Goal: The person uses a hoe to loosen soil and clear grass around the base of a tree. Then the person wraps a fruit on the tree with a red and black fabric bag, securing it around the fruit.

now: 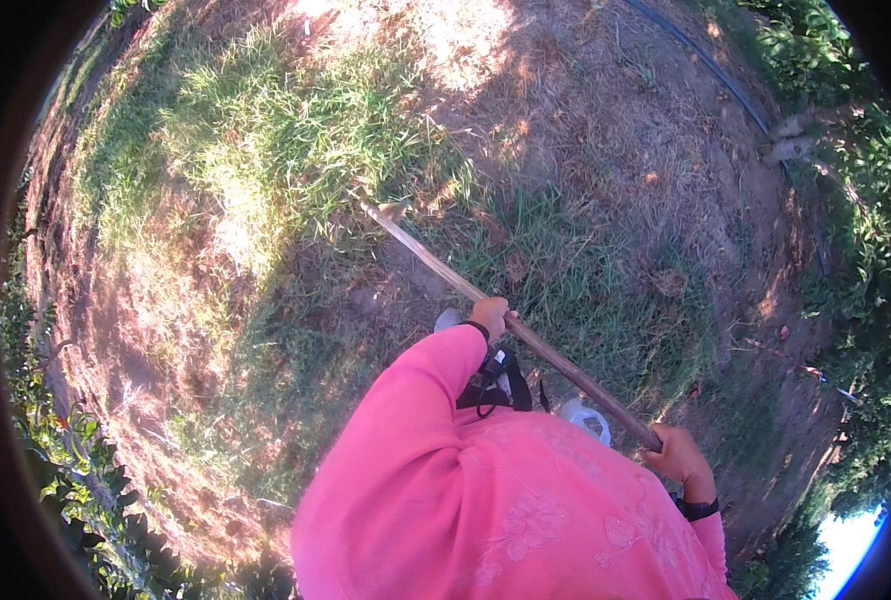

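A long wooden handle (565,365) slants from the lower right up to the grass near the middle of the view. My left hand (492,316) is closed around it partway along, in front of my body. At its lower right end, my right hand (678,453) grips it by my side. The far end carries a hoe-like head (393,211), partly hidden in the grass; its exact shape cannot be told. Green grass (318,127) grows around and beyond that end. Both wrists wear dark bands.
A dark hose (704,56) runs over the soil at the upper right towards a tree trunk (794,139). Leafy branches (877,217) line the right edge, with more foliage (93,487) at the lower left. A white plastic bag (586,420) is near my body.
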Available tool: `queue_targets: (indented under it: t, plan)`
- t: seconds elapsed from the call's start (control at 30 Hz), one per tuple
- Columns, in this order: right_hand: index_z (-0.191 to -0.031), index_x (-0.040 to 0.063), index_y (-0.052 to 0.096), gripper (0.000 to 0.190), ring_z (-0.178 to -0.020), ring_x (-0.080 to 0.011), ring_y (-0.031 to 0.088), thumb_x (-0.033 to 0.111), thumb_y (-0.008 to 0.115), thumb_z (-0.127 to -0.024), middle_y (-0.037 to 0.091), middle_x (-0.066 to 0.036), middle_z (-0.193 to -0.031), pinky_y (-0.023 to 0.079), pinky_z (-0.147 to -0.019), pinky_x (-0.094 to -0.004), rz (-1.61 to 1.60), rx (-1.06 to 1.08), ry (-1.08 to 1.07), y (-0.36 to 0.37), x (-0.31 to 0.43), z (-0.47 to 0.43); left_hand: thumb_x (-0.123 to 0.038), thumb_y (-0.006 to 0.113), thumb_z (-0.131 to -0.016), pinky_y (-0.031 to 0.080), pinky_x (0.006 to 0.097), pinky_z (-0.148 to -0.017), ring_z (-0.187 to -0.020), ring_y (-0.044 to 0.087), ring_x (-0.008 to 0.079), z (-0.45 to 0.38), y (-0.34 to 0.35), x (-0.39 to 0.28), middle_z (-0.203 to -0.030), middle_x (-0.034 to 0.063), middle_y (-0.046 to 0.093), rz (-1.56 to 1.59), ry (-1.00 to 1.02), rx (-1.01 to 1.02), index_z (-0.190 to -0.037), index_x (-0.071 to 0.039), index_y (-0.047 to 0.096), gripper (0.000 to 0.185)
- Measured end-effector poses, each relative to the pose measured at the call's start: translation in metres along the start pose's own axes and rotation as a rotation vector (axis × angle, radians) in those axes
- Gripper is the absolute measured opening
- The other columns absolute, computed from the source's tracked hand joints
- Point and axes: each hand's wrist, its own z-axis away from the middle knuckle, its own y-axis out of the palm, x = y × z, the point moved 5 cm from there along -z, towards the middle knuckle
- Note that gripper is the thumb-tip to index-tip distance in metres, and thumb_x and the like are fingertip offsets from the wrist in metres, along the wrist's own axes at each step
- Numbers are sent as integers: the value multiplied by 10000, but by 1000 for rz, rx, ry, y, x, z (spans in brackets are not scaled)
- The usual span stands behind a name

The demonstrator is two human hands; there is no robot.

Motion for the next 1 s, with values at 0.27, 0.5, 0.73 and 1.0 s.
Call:
queue_targets:
  t: [0.27, 0.5, 0.73, 1.0]
  plan:
    - [-834, 11, 532, 219, -577, -225, 501, 121, 685, -722, 534, -134, -647, 419, -560, -346, -204, -130, -193, 24, 6, -68, -10, 527, -808, 510, 458, -463, -534, 575, 272, 49, 6, -118, -767, 135, 534, 130, 310, -26, -1017, 31, 428, 235]
    - [-941, 11, 530, 263, -759, -413, 604, 157, 654, -762, 616, -214, -782, 470, -658, -454, -32, -186, -336, -2, 129, -153, -118, 563, -877, 522, 441, -504, -547, 562, 261, 111, -9, -252, -686, 116, 534, 173, 656, 1, -905, 29, 479, 172]
    - [-929, 14, 540, 266, -785, -415, 609, 199, 641, -768, 623, -225, -790, 475, -680, -479, 117, -101, -210, 15, 97, -137, -83, 459, -891, 521, 442, -525, -533, 529, 256, 27, -3, -147, -732, 122, 528, 191, 338, 35, -986, -6, 457, 122]
    - [-848, -7, 576, 211, -604, -162, 535, 149, 667, -738, 572, -139, -664, 441, -570, -338, -363, 59, 44, 58, -56, -10, -44, 480, -872, 562, 480, -483, -603, 642, 319, 65, 46, 36, -929, 208, 545, -185, -20, 139, -1151, 22, 273, 354]
